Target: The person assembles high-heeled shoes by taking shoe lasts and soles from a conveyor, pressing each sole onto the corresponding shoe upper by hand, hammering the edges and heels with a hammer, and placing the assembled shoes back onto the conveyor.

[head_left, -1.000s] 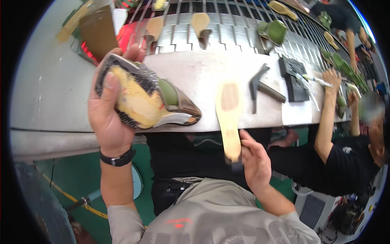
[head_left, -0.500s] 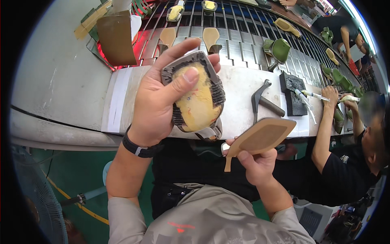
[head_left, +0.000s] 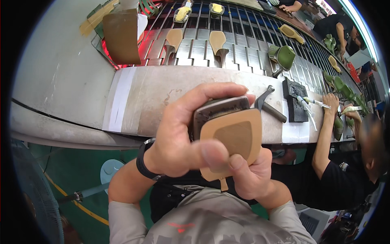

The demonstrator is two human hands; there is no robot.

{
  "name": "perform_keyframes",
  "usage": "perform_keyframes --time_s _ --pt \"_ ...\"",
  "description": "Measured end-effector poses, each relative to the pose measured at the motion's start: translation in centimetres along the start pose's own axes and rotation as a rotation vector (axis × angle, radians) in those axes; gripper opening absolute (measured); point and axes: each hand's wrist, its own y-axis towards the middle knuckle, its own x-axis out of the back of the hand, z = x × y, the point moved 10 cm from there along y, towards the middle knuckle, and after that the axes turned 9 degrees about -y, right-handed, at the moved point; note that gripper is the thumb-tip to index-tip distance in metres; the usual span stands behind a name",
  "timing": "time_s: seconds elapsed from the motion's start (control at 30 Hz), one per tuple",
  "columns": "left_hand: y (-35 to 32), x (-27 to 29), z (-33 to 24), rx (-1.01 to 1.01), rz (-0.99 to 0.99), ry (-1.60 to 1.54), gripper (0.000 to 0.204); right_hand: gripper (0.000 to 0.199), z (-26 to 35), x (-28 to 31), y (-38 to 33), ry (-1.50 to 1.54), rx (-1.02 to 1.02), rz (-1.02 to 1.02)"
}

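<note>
My left hand (head_left: pixel 176 136) is wrapped round a dark grey shoe on its last (head_left: pixel 221 106), held above the near edge of the bench with its bottom toward me. A tan shoe sole (head_left: pixel 237 138) with a darker middle patch lies over that bottom and hides most of it. My right hand (head_left: pixel 254 175) pinches the sole's lower right edge between thumb and fingers. The left thumb, smeared by motion, is at the sole's lower left. From the sole's lower edge a narrow tan tab (head_left: pixel 224 184) sticks out.
On the bench (head_left: pixel 162 89) lie a hammer (head_left: pixel 270 106), a black block (head_left: pixel 295 103) and white syringes (head_left: pixel 310 106). Beyond runs a slatted conveyor (head_left: pixel 193 46) with tan soles (head_left: pixel 217 40), a green shoe (head_left: pixel 284 57) and yellow-bottomed shoes (head_left: pixel 183 14). A co-worker (head_left: pixel 329 154) works at right; a fan (head_left: pixel 34 191) stands at left.
The shoe has come down and right, the sole up and left, so they now meet. The shoe's yellow bottom, in view before, is now covered by the sole.
</note>
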Motion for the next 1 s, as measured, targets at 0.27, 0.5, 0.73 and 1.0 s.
perform_keyframes --time_s 0.27,0.5,0.73,1.0 --pt "-0.4 -0.9 -0.4 -0.118 0.156 0.071 0.108 0.022 0.2 0.0 -0.3 0.067 0.002 -0.032" --pt "-0.5 -1.0 -0.4 -0.117 0.16 0.095 0.107 0.019 0.2 0.0 -0.5 0.09 -0.001 -0.031" --pt "-0.5 -1.2 -0.3 0.082 -0.033 -0.068 0.081 0.019 -0.1 0.3 -0.7 0.114 -0.029 -0.027" --pt "-0.3 -1.5 0.2 0.053 0.11 0.061 0.081 0.022 -0.4 0.5 -0.5 0.2 -0.154 0.03"
